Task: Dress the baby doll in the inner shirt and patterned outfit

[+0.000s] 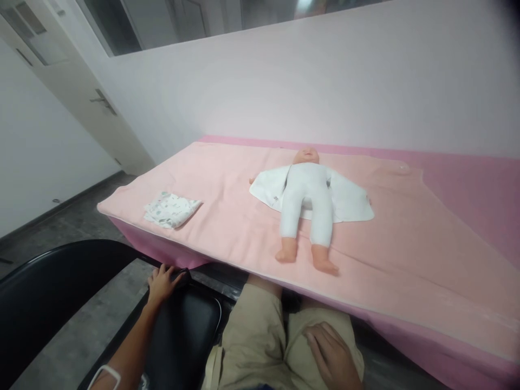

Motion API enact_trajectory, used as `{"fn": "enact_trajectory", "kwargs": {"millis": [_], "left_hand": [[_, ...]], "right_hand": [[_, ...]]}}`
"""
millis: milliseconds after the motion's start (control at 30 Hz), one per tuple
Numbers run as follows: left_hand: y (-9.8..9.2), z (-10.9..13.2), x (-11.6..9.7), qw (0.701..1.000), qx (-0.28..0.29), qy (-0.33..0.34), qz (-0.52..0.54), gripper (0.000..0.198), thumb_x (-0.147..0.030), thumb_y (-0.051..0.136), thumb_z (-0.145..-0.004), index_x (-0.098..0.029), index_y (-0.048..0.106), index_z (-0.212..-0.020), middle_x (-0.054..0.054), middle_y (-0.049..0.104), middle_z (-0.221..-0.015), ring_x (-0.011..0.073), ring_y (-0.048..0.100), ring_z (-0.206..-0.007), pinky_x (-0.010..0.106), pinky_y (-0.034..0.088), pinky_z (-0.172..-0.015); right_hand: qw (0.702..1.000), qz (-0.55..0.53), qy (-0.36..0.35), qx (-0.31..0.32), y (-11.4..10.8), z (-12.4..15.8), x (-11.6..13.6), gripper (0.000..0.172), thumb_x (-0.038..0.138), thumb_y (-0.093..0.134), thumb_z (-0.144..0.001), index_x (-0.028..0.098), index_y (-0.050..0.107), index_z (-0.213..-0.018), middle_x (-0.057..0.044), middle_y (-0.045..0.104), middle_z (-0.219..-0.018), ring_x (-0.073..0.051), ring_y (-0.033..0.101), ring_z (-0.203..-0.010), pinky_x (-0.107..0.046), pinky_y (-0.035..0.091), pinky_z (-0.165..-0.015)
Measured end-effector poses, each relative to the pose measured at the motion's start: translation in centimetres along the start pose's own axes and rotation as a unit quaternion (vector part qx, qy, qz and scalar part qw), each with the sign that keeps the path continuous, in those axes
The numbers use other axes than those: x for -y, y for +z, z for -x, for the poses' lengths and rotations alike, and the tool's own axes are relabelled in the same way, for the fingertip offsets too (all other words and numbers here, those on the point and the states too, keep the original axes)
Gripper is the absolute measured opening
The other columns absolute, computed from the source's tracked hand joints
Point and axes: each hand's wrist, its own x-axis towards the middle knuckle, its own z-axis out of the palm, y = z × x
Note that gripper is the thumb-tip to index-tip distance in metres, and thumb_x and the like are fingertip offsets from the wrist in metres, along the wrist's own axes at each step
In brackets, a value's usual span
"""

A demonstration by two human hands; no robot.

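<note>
On the black chair [190, 319] beside my legs, my left hand [161, 284] rests with its fingers curled over a dark front corner. My right hand [333, 352] lies on my right thigh, fingers stretched out and holding nothing. Beyond my knees a baby doll [306, 187] lies on its back on the table, its feet toward me. It wears white leggings and a white top that spreads out flat at both sides. To the left of the doll is a folded white patterned cloth [173, 209]. Neither hand touches the doll or the cloth.
A pale pink sheet [235, 238] covers the table, with a darker pink cover [467, 200] showing at the right. A white wall with a window rises behind it. At the left stand a door [77, 81] and a black chair back [73, 271].
</note>
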Motion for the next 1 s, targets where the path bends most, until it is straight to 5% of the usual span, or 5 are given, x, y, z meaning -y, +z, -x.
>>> {"fn": "enact_trajectory", "kwargs": {"millis": [700,867,1000], "left_hand": [[-0.4,0.1,-0.7,1.0,0.009,-0.005,0.008,0.055,-0.064,0.059,-0.09,-0.023,0.07,-0.124,0.016,0.057,-0.138,0.0404,0.047,-0.122,0.052,0.04,-0.099],[-0.2,1.7,-0.4,0.992,-0.091,-0.019,0.086,0.048,-0.053,0.04,-0.103,-0.02,0.065,-0.127,0.014,0.062,-0.132,0.0329,0.054,-0.119,0.045,0.041,-0.101],[1.3,4.6,0.8,0.975,-0.167,-0.103,0.106,0.051,-0.05,0.037,-0.103,-0.013,0.064,-0.126,0.017,0.065,-0.119,0.0333,0.058,-0.114,0.044,0.043,-0.101]], "right_hand": [[1.0,0.015,-0.009,-0.006,-0.1,-0.4,0.3,0.019,0.018,0.047,-0.106,0.025,0.064,-0.101,-0.004,0.068,-0.084,-0.023,0.067,-0.077,-0.037,0.056,-0.07],[1.0,0.019,-0.004,-0.005,0.0,-0.3,0.2,0.019,0.018,0.047,-0.106,0.025,0.064,-0.101,-0.004,0.068,-0.085,-0.023,0.066,-0.078,-0.037,0.055,-0.071],[1.0,0.013,-0.004,-0.004,0.2,0.0,0.0,0.019,0.016,0.047,-0.107,0.024,0.064,-0.101,-0.004,0.067,-0.085,-0.023,0.065,-0.079,-0.037,0.053,-0.071]]}}
